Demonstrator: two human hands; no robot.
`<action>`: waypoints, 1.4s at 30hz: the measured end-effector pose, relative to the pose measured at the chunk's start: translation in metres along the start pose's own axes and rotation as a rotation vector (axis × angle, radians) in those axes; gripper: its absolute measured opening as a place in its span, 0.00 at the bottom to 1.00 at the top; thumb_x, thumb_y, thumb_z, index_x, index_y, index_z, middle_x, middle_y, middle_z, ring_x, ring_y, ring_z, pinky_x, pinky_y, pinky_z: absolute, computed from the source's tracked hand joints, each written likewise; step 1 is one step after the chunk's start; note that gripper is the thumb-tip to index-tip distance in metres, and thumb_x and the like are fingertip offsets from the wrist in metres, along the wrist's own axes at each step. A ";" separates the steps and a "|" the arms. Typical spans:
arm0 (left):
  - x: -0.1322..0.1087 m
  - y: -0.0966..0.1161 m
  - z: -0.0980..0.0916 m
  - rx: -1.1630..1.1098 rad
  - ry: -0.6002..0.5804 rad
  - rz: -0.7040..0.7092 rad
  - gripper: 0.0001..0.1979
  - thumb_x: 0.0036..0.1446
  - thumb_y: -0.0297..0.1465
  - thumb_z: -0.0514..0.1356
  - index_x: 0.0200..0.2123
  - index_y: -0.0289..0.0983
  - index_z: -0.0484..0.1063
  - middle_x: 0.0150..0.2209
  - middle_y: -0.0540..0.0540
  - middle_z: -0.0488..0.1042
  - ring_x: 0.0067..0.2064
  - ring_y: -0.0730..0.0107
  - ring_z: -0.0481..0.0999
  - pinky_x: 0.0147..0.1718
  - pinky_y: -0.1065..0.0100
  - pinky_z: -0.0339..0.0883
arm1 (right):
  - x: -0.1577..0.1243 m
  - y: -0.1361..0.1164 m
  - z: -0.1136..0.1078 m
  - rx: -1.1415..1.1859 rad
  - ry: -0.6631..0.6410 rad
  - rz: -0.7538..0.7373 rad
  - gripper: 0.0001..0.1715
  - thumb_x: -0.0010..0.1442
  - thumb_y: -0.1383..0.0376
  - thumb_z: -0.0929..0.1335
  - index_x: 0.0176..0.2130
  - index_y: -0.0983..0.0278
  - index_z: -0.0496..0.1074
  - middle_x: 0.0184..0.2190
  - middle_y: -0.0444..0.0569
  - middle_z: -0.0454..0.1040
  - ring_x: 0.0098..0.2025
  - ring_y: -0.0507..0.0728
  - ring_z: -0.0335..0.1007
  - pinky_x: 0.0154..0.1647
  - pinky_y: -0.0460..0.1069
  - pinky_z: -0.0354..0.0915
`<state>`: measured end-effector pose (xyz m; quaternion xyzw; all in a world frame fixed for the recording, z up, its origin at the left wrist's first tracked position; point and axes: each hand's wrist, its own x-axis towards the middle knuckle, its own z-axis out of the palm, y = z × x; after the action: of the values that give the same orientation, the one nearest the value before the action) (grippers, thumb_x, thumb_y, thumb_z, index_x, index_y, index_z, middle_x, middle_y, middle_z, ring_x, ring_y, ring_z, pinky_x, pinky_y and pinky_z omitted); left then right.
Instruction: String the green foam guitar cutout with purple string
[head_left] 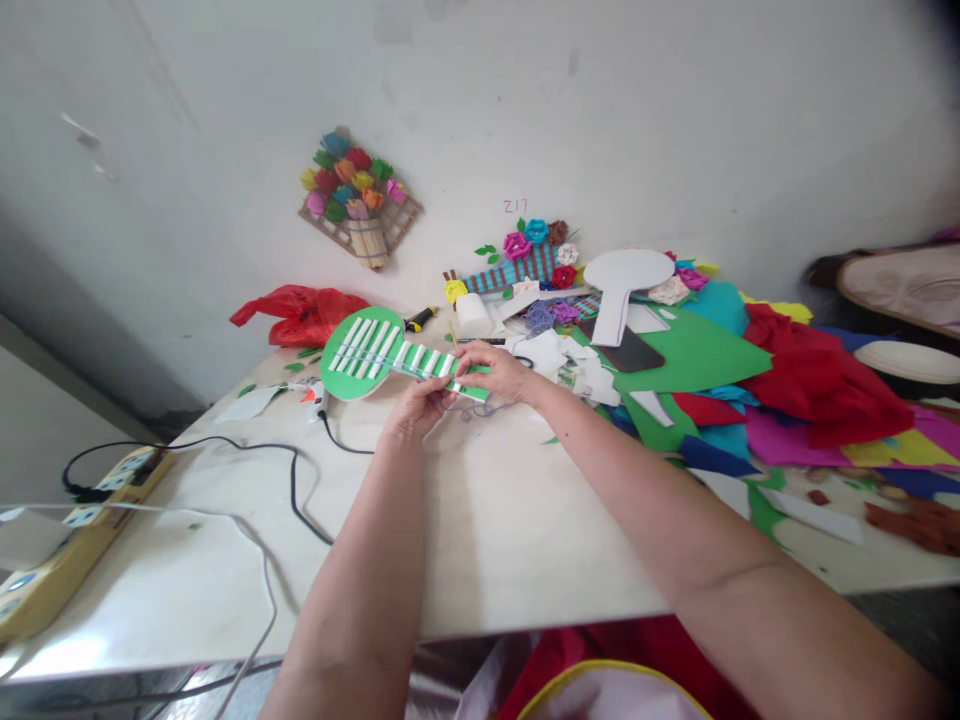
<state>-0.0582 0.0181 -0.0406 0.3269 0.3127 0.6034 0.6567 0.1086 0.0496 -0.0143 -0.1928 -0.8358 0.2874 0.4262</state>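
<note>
A green paddle-shaped paper craft (341, 375), with a round head and a long neck, is held just above the table. White paper strips (365, 349) lie in a row across it, and thin greyish-purple yarn runs along its length. My left hand (421, 405) pinches the lower edge of the neck, thumb on top. My right hand (491, 370) is closed at the neck's right end, its fingertips by the last strips and the yarn. Loose yarn (480, 410) trails on the table below. Exactly what the right fingertips grip is hidden.
A glue gun (316, 400) with a black cord lies left, near a yellow power strip (112, 510). Behind are a red plastic bag (300, 312), a utility knife (421, 319) and a white paper cutout (628, 275). Coloured paper scraps (825, 375) pile up right.
</note>
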 end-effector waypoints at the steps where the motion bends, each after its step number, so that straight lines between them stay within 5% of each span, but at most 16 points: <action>1: 0.000 0.000 0.000 0.008 0.003 0.001 0.09 0.42 0.17 0.60 0.30 0.31 0.71 0.24 0.49 0.74 0.21 0.77 0.72 0.21 0.78 0.69 | 0.000 0.000 0.000 0.004 0.009 0.005 0.04 0.47 0.67 0.69 0.28 0.65 0.71 0.38 0.48 0.68 0.44 0.54 0.64 0.52 0.52 0.55; 21: 0.002 0.000 0.004 0.080 -0.001 0.026 0.08 0.42 0.16 0.61 0.29 0.30 0.71 0.26 0.48 0.74 0.23 0.77 0.73 0.23 0.76 0.71 | 0.003 -0.008 -0.003 -0.082 0.176 0.017 0.05 0.47 0.66 0.70 0.23 0.64 0.71 0.35 0.48 0.71 0.43 0.55 0.62 0.49 0.52 0.54; 27: 0.002 -0.001 0.006 0.159 0.048 0.036 0.09 0.40 0.17 0.62 0.28 0.31 0.70 0.24 0.50 0.72 0.23 0.77 0.72 0.23 0.75 0.71 | 0.004 -0.016 0.002 0.032 0.174 0.115 0.07 0.52 0.61 0.66 0.29 0.64 0.66 0.25 0.43 0.69 0.28 0.50 0.62 0.32 0.46 0.59; 31: 0.002 -0.002 0.006 0.221 0.037 0.035 0.08 0.39 0.18 0.63 0.27 0.30 0.70 0.25 0.49 0.72 0.24 0.76 0.72 0.23 0.74 0.71 | 0.006 -0.034 -0.002 0.199 0.227 0.179 0.07 0.57 0.60 0.61 0.34 0.61 0.58 0.22 0.38 0.66 0.17 0.46 0.56 0.20 0.43 0.53; 42: 0.001 0.003 0.013 0.156 0.062 0.083 0.07 0.41 0.20 0.62 0.28 0.31 0.70 0.22 0.49 0.72 0.19 0.78 0.70 0.17 0.78 0.67 | 0.010 -0.069 -0.005 0.283 0.299 0.103 0.15 0.58 0.53 0.60 0.39 0.60 0.58 0.21 0.37 0.59 0.17 0.44 0.52 0.18 0.41 0.52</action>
<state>-0.0499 0.0184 -0.0303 0.3708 0.3650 0.6137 0.5938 0.1021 0.0045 0.0388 -0.2141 -0.7037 0.3913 0.5530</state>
